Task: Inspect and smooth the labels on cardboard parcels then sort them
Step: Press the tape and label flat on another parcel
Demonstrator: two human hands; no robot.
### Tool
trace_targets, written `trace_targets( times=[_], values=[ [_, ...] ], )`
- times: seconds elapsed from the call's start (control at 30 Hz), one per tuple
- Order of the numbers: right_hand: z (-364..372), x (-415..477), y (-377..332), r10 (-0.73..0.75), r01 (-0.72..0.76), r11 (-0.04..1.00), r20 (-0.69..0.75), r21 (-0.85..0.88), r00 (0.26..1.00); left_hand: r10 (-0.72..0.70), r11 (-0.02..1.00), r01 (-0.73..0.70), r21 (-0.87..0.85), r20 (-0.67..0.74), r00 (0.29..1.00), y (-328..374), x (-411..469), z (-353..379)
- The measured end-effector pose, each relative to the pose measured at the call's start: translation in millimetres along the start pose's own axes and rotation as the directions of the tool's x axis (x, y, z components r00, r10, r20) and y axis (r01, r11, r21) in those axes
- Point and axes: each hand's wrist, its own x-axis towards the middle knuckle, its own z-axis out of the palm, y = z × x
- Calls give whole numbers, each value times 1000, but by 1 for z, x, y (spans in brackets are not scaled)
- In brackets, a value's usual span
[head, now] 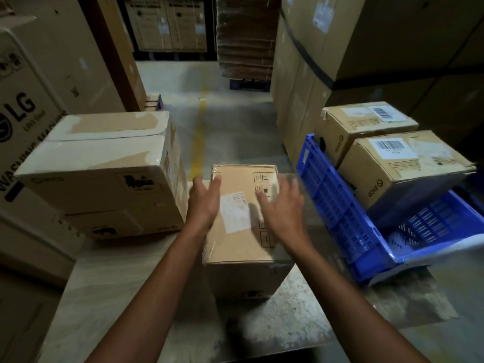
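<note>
A small cardboard parcel (242,247) stands on the table (125,297) right in front of me, with a white label (234,212) on its top face. My left hand (204,203) lies against the parcel's upper left edge, fingers straight. My right hand (281,205) hovers over the right side of the top, fingers spread and blurred, just right of the label. Neither hand grips the parcel.
A larger taped cardboard box (104,174) sits on the table to the left. On the right, a blue plastic crate (337,213) holds two labelled parcels (400,166). Tall cartons stand all around; a concrete aisle with a yellow line (197,142) runs ahead.
</note>
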Motion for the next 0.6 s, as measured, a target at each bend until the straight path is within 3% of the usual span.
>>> trace_targets(
  times=[0.03, 0.1, 0.13, 0.2, 0.3, 0.4, 0.5, 0.6],
  values=[
    [-2, 5, 3, 121, -128, 983, 55, 134, 991, -125, 973, 147, -177, 132, 983, -4, 3, -2],
    [-9, 13, 4, 249, -328, 840, 229, 433, 941, -184, 865, 309, -396, 323, 928, -5, -4, -6],
    [-13, 13, 2, 250, -387, 754, 313, 531, 916, -182, 839, 330, -433, 350, 919, -4, -8, -8],
    [-23, 8, -4, 202, -399, 701, 373, 591, 906, -176, 810, 354, -469, 380, 908, -3, -15, -9],
    [-32, -8, -7, 102, -327, 699, 363, 636, 926, -119, 807, 318, -498, 391, 913, -1, -29, -14],
    [-35, -17, -1, 74, -230, 646, 240, 728, 968, -44, 770, 234, -594, 317, 947, -1, -37, -20],
    [-32, -21, 4, 168, -219, 545, 151, 809, 974, -62, 693, 153, -704, 153, 986, -7, -40, -28],
    [-18, -27, 20, 258, -263, 495, 148, 828, 955, -96, 581, 190, -791, 166, 982, -20, -45, -24]
  ],
)
